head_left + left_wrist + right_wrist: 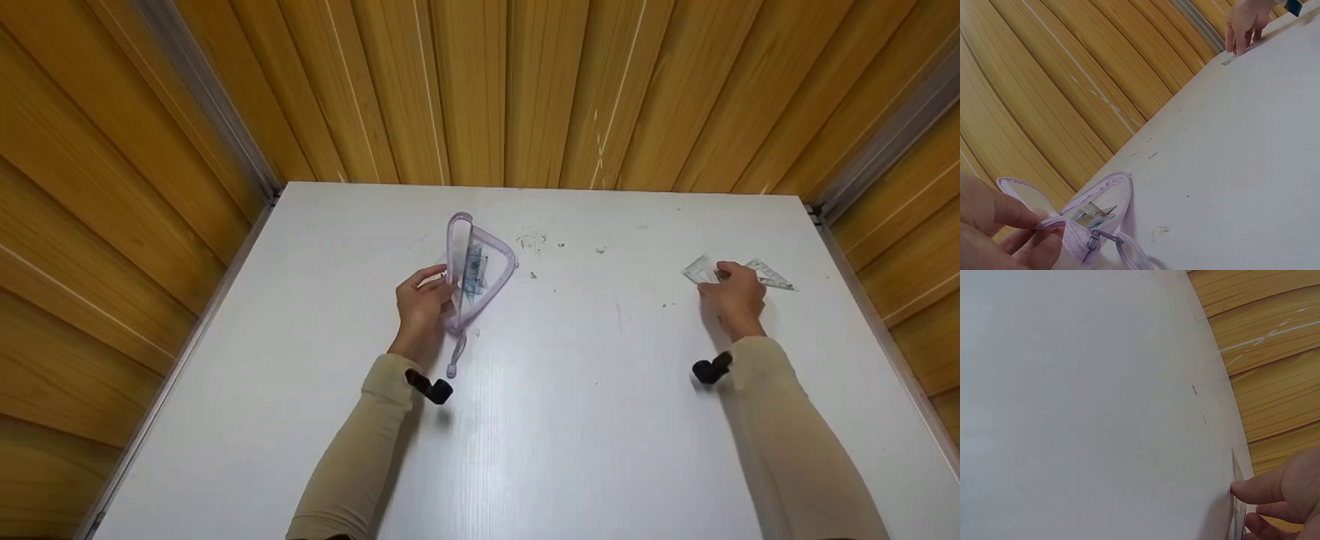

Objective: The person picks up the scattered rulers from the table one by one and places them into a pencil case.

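A pale purple zip pouch (pixel 504 283) stands with its mouth spread in the head view, a zipper pull on a strap hanging toward the front. My left hand (pixel 421 304) pinches the pouch's left rim between thumb and fingers. Inside lie clear and bluish plastic pieces (pixel 473 271), seen also in the left wrist view as small ruler-like pieces (pixel 1090 214). Far to the right, my right hand (pixel 733 300) pinches a clear set square (pixel 699 268) by its edge. Another clear triangular set square (pixel 772 277) shows just right of that hand, partly hidden behind the fingers.
The white table (pixel 570 420) carries dark scuffs and specks (pixel 534 241) right of the pouch. Ribbed wood-look panels (pixel 480 90) rise behind the table and on both sides. A small black camera is strapped on each wrist.
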Demonstrator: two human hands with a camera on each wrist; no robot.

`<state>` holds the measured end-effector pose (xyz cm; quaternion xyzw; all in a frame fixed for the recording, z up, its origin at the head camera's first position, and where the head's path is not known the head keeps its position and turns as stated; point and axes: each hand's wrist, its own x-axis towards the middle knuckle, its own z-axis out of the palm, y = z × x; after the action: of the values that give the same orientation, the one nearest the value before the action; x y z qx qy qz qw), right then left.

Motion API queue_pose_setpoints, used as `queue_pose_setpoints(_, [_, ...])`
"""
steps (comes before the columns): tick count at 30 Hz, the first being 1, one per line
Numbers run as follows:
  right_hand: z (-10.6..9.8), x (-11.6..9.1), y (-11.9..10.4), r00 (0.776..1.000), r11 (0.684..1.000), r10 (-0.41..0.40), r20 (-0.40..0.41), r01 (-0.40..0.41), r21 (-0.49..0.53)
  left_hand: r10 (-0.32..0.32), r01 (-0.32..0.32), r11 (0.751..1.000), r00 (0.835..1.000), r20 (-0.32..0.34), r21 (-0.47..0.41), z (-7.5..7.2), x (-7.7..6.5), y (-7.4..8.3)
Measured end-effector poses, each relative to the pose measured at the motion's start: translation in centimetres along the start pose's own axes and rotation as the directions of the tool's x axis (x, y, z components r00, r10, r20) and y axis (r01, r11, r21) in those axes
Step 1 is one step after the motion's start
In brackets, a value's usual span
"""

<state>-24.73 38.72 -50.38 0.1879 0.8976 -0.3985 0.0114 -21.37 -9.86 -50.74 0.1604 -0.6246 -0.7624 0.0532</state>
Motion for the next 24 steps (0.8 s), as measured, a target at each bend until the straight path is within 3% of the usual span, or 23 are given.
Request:
queue_pose_setpoints(6, [-0.1, 0.2, -0.4, 1.000, 1.000, 0.009, 0.011, -0.009, 0.003, -0.004, 0.004, 0.999, 1.000, -0.009, 0.043, 0.0, 0.0, 0.1])
queue_pose_setpoints(14, [-0.5, 0.6, -0.5, 0.999, 0.999, -0.035, 0.026, 0.036, -0.040, -0.019, 0.020, 0.999, 1.000, -0.017, 0.044, 0.0, 0.1, 0.0])
queue_pose_setpoints(24, [-1.6, 0.9, -0.4, 0.997, 0.999, 0.029, 0.078, -0.025, -0.047, -0.003, 0.003, 1.000, 1.000, -0.001, 0.027, 0.0, 0.2, 0.0])
